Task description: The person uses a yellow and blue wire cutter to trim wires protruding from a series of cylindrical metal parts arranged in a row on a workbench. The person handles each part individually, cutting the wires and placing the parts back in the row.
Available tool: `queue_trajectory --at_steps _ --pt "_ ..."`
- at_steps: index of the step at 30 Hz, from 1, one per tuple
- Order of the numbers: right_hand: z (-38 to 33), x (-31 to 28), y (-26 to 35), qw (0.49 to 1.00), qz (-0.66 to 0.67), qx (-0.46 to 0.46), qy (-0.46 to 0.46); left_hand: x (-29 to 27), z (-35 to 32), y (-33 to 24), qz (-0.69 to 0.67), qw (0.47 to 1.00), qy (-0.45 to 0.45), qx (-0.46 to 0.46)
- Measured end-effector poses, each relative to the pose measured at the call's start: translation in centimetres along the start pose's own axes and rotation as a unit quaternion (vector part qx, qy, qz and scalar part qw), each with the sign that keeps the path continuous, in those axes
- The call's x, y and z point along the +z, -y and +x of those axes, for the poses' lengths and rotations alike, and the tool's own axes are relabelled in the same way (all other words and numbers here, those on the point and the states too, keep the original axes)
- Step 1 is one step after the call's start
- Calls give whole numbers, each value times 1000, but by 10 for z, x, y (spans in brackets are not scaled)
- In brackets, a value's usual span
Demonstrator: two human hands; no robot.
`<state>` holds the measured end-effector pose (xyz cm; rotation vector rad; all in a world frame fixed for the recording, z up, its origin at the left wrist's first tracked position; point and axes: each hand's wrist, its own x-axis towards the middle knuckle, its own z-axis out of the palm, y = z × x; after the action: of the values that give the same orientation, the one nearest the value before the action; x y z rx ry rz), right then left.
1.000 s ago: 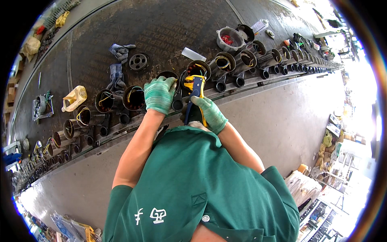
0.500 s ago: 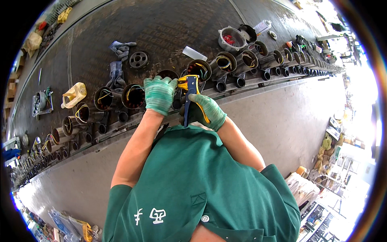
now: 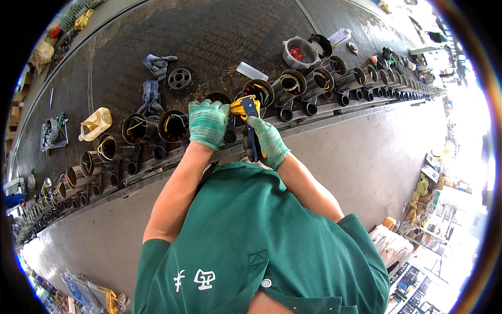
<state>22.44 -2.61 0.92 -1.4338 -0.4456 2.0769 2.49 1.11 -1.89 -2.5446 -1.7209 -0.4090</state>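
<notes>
Both my hands wear green knit gloves. My right hand (image 3: 269,140) grips the handles of a blue and yellow plier-like hand tool (image 3: 250,112), whose head points at a dark round metal housing (image 3: 217,99) on the workbench. My left hand (image 3: 208,123) rests over that housing and covers most of it; its fingers are curled near the tool's head. I cannot see whether they pinch a wire. Neighbouring housings (image 3: 172,125) show yellow wires inside.
A long row of similar round housings (image 3: 293,83) runs along the front edge of the dark workbench (image 3: 209,36). Behind it lie grey gloves (image 3: 151,97), a black wheel-shaped part (image 3: 179,78), a white bowl with red pieces (image 3: 298,52) and a yellow strap (image 3: 95,123). Grey floor lies to the right.
The tool and my right hand have shifted slightly up toward the housing. My left hand stays over the same housing.
</notes>
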Motion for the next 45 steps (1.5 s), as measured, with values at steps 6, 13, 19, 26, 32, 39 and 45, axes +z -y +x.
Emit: queue_trajectory --at_steps 6,13,19,26,32,39,45 --pt "-17 -10 -10 989 121 12 81 9 -2 3 -11 1000 -21 -4" --pt "-23 -33 -9 998 41 -5 47 8 -2 2 -31 999 -38 -21" --pt "-31 -60 -9 997 36 -71 18 -22 19 -6 -116 980 -124 -104" --pt "-45 -73 1 991 102 -79 45 -21 84 -35 -76 997 17 28" --pt "-45 -103 -1 989 99 -105 41 -25 90 -65 -55 989 136 5" --pt "-38 -124 8 990 81 -111 29 4 76 -82 -93 995 10 17" --pt "-38 -122 22 991 51 -96 80 15 62 -85 -72 988 -87 104"
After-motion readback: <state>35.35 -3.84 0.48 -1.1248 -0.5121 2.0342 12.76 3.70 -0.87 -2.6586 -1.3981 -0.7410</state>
